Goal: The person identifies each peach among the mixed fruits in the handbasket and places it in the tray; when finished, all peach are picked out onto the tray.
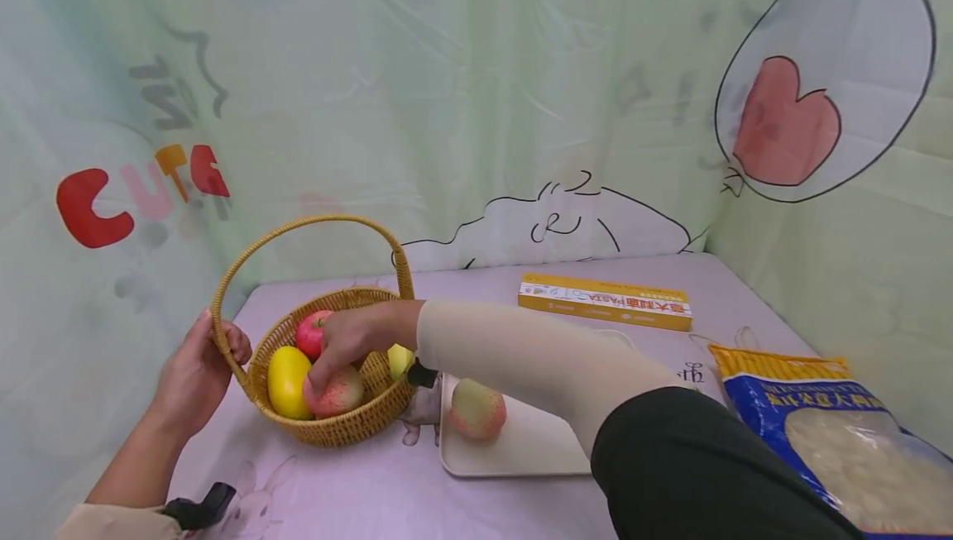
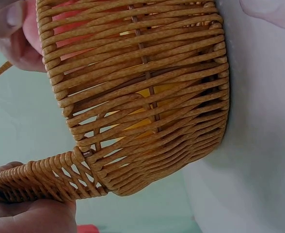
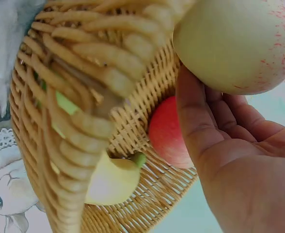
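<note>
A wicker basket (image 1: 335, 434) with a tall handle stands at the left of the table. My left hand (image 1: 195, 379) grips the lower left part of that handle. Inside the basket, my right hand (image 1: 348, 337) holds a peach (image 1: 341, 395); the right wrist view shows the fingers curled around its pale, pink-speckled side. Beside it lie a yellow mango (image 1: 289, 383) and a red apple (image 1: 309, 333). A pale yellow fruit (image 3: 112, 182) with a green stem is partly hidden by the rim. A second peach (image 1: 477, 410) rests on the tray (image 1: 521, 461).
My right forearm crosses over the cream tray and covers part of it. Behind stands an orange and white pasta box (image 1: 605, 302). A blue and yellow bag (image 1: 841, 441) with a clear window lies at the right edge. Printed curtains surround the table.
</note>
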Demonstrator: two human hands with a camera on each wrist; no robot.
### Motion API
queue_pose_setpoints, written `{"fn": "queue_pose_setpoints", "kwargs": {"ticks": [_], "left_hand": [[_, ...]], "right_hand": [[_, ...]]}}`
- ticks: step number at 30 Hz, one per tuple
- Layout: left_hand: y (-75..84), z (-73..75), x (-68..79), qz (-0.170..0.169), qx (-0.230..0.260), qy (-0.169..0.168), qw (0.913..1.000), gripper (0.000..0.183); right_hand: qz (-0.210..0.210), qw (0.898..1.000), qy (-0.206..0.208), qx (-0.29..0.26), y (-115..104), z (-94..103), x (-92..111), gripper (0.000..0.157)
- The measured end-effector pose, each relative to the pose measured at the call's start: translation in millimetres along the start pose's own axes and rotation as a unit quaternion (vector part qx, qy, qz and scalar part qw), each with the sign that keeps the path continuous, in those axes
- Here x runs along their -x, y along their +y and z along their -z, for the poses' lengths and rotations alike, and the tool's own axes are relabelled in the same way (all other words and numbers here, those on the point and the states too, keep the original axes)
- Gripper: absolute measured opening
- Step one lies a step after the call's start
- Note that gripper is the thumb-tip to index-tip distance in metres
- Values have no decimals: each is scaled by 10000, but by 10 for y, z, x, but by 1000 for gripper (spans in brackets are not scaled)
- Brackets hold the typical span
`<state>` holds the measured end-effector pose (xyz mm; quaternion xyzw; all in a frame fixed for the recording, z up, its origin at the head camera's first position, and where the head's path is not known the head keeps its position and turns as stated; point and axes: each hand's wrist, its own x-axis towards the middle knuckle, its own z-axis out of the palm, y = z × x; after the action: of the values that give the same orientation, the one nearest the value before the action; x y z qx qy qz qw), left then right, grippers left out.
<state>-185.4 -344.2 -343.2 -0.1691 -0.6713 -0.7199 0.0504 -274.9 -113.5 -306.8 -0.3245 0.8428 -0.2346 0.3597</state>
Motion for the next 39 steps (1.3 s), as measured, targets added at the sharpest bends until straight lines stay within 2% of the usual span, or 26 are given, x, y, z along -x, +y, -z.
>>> {"fn": "queue_pose_setpoints", "kwargs": {"ticks": [6, 10, 20, 26, 39], "left_hand": [[-2, 6, 7, 2, -3, -20, 10000, 45], [4, 8, 6, -38, -42, -25, 10000, 44], [-2, -7, 7, -45, 78, -105, 9999, 44], [-15, 19, 28, -41, 138, -71, 9999, 42], [-18, 8, 38, -126, 82, -103, 9998, 41]], "right_hand": [[223, 9986, 206, -424, -38, 17, 134, 31], [483, 9972, 329, -458, -33, 56, 246, 26], [967, 9875, 752, -987, 202, 203, 592, 20], [1066, 9786, 816, -1561, 403, 217, 749, 21], [1305, 9557, 1431, -2216, 720, 270, 1211, 33]]}}
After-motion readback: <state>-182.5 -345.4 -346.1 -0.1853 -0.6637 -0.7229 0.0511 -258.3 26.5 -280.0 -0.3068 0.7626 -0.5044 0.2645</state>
